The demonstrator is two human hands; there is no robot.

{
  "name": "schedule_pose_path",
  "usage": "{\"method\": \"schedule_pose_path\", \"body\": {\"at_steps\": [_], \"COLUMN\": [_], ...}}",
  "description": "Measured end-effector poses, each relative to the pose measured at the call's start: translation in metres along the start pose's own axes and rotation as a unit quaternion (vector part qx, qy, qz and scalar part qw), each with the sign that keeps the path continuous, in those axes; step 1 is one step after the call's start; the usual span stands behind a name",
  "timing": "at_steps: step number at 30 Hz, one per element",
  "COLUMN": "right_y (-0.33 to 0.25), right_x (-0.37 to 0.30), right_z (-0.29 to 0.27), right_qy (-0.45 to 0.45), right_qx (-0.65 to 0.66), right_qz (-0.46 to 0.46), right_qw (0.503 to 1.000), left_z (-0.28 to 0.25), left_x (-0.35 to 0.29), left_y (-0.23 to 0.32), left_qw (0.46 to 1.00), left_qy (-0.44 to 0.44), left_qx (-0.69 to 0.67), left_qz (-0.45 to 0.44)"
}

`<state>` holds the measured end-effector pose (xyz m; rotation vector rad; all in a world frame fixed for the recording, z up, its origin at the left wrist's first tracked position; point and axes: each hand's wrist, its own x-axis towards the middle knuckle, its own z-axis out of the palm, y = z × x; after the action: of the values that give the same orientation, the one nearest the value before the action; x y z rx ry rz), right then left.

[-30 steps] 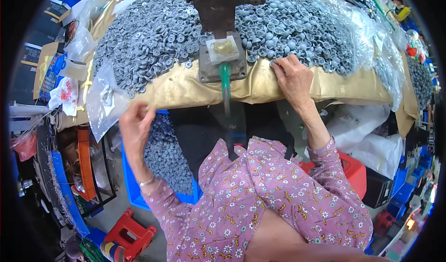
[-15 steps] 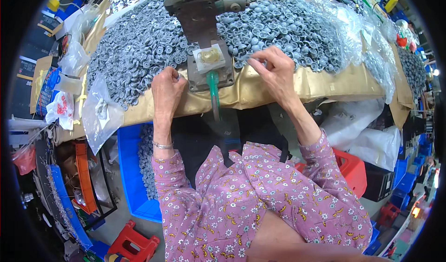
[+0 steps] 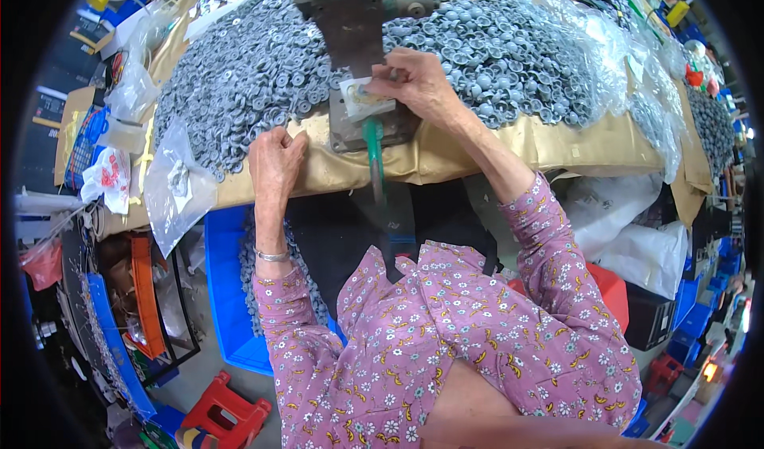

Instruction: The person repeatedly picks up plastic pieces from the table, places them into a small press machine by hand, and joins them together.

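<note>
While the right hand (image 3: 420,87) curls over the white block (image 3: 355,110), grasp unclear | left hand (image 3: 274,159) clenched, contents hidden, at table's (image 3: 549,145) near edge

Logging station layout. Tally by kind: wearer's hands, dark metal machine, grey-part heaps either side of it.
Left hand, right hand: 2
Dark metal machine: 1
Left heap, right heap: 2
Total: 5

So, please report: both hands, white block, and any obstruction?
Right hand at white block, partly hiding it. Left hand curled by left grey pile. Contents of both hands unclear. Green handle on block's near side.
</note>
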<state>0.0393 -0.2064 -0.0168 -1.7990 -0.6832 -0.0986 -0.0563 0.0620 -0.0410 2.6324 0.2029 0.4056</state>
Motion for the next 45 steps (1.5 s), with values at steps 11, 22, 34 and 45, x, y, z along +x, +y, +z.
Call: {"method": "schedule_pose_path", "body": {"at_steps": [11, 22, 34, 45], "right_y": [0.000, 0.004, 0.001, 0.003], "right_x": [-0.028, -0.035, -0.041, -0.044], "right_z": [0.010, 0.014, 0.018, 0.017], "right_qy": [0.061, 0.081, 0.097, 0.103], "right_qx": [-0.272, -0.260, -0.246, -0.245], "right_qz": [-0.214, -0.188, -0.178, -0.179], "right_qw": [0.936, 0.944, 0.948, 0.947], "left_z": [-0.034, -0.032, 0.010, 0.007], "left_x": [-0.028, -0.029, 0.034, 0.051], "left_y": [-0.008, -0.015, 0.074, 0.079], "left_qw": [0.989, 0.981, 0.938, 0.941], "left_qy": [-0.056, -0.050, -0.036, -0.113], "left_qx": [-0.139, -0.178, -0.321, -0.279], "left_qz": [-0.018, 0.059, 0.123, 0.153]}}
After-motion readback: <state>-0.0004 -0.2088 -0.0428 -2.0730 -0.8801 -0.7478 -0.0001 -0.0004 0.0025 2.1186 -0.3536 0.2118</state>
